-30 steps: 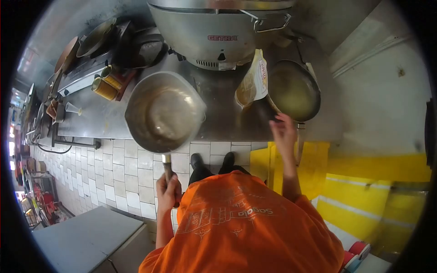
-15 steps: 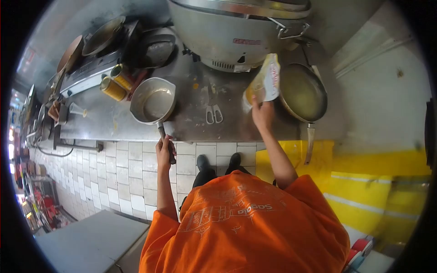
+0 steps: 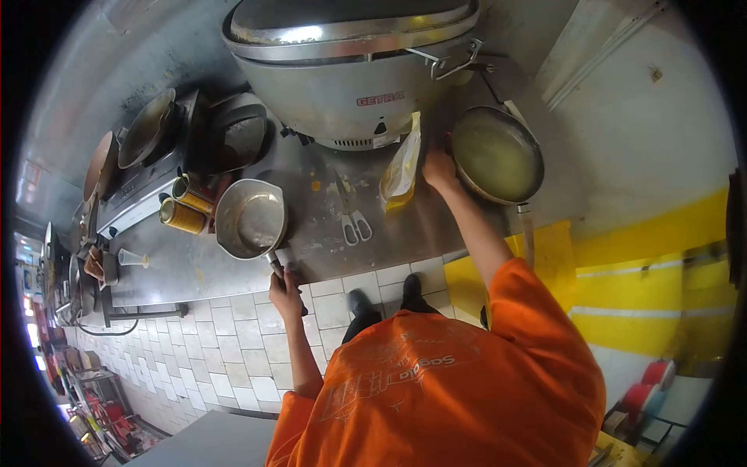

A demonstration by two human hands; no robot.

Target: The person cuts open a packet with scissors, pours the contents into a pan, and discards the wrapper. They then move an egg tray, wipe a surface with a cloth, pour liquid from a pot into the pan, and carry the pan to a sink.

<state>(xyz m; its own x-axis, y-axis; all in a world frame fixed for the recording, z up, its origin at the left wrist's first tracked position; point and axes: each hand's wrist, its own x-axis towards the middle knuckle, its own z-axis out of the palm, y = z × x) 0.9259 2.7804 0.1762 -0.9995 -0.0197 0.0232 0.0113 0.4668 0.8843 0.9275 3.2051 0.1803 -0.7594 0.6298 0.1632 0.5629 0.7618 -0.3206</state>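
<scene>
My left hand (image 3: 288, 294) is wrapped round the dark handle of a saucepan (image 3: 250, 219). The saucepan sits on the steel counter, its inside wet or stained. My right hand (image 3: 440, 166) is over the counter, between a yellow and white plastic pouch (image 3: 401, 173) and a frying pan (image 3: 498, 156). Its fingers are dark and partly hidden, so their grip does not show. The pouch rests on the counter just left of that hand. Pale yellowish stuff covers the bottom of the frying pan. A pair of scissors (image 3: 356, 226) with white handles lies between the saucepan and the pouch.
A large metal cooker (image 3: 342, 86) marked GETRA stands at the back. Two open cans (image 3: 184, 215) are left of the saucepan, before a stove with pans (image 3: 148, 128). The frying pan's handle (image 3: 527, 233) juts over the counter edge (image 3: 389, 263).
My right hand has let go of the pouch and moved away from it, towards the frying pan's left side. The pouch now rests on the counter. My left hand still grips the saucepan.
</scene>
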